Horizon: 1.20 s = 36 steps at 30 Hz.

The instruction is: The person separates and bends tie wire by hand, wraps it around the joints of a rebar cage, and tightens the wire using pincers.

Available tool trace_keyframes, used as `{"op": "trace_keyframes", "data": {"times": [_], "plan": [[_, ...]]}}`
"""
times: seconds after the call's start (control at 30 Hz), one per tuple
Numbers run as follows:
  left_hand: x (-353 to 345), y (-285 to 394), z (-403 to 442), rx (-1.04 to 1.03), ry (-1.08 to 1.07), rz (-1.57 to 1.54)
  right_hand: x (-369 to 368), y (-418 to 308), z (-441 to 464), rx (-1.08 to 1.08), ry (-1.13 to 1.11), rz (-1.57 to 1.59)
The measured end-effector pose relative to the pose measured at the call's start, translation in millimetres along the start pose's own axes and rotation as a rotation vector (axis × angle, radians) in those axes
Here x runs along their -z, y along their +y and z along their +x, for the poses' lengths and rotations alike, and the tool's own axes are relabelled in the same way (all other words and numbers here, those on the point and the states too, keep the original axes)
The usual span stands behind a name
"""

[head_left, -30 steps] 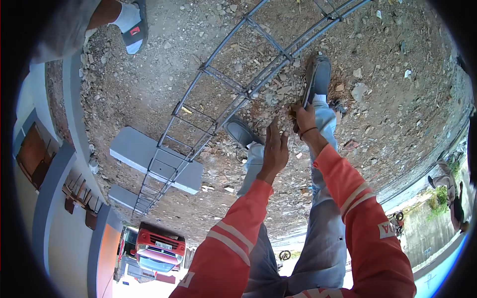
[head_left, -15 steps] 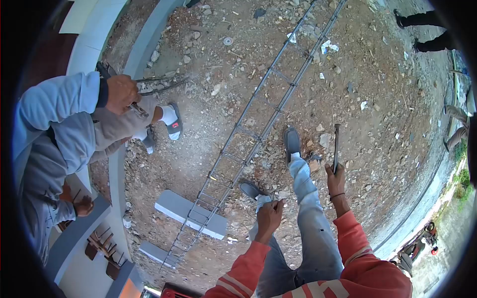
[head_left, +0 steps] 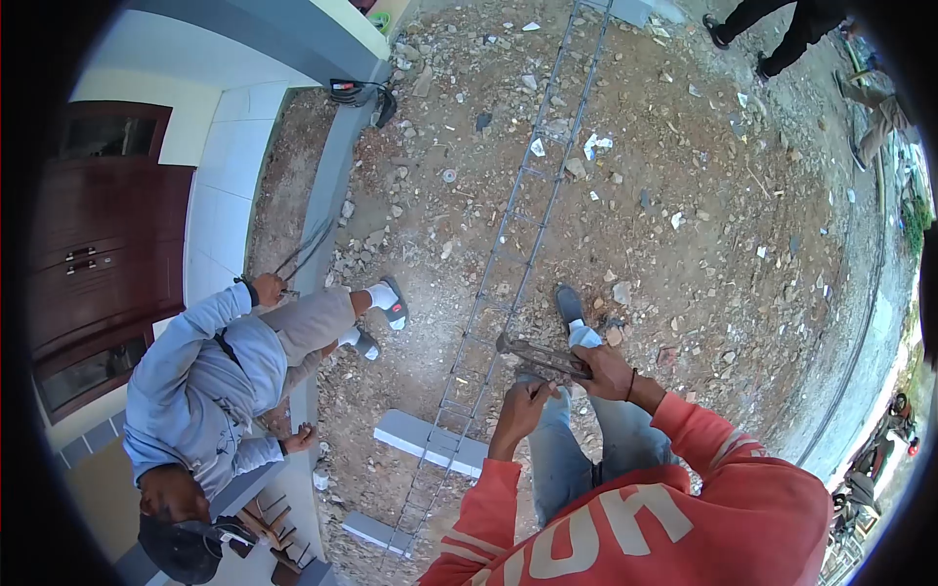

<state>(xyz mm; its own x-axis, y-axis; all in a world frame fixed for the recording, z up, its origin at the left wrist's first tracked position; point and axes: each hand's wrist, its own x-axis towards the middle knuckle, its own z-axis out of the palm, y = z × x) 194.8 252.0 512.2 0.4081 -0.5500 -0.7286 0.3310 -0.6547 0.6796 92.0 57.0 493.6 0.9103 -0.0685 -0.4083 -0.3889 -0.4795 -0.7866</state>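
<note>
My right hand [head_left: 608,373] is wrapped round the handles of metal pincers [head_left: 542,356], whose head points left toward the rebar frame [head_left: 489,303]. This long frame of thin steel bars with cross ties runs diagonally past my feet. My left hand [head_left: 523,412] is closed in a pinch just below the pincers; whatever sits between its fingertips is too small to make out. Under the frame's near end lie a pale block [head_left: 430,441] and a second, smaller pale block [head_left: 378,534].
A co-worker in a grey-blue hoodie [head_left: 200,381] sits at left, holding thin dark wires [head_left: 311,246]. Behind are a low grey kerb [head_left: 332,186] and a brown door [head_left: 107,244]. Rubble covers the ground [head_left: 684,273]. Another person's dark-trousered legs [head_left: 787,39] stand at upper right.
My right hand has come inward, and the pincers have swung from pointing forward to pointing left, near my left hand. The view has shifted, showing more of the co-worker and the door.
</note>
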Motion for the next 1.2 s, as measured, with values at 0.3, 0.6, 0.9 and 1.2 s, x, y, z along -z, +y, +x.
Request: {"op": "trace_keyframes", "data": {"times": [0.3,0.6,0.9,1.2], "plan": [[26.9,-20.3,-7.3,-0.348,0.47,0.16,96.7,32.0,10.4,-0.114,0.184,-0.05],[-0.7,-37.5,43.7,0.282,0.433,-0.639,140.6,255.5,141.0,-0.134,-0.002,-0.173],[-131.8,0.3,264.6,0.207,0.411,-1.473,186.1,532.9,311.8,-0.387,-0.041,-0.52],[-173.9,33.5,432.3,0.031,0.322,-1.6,215.1,598.3,328.1,-0.273,-0.04,-0.927]]}}
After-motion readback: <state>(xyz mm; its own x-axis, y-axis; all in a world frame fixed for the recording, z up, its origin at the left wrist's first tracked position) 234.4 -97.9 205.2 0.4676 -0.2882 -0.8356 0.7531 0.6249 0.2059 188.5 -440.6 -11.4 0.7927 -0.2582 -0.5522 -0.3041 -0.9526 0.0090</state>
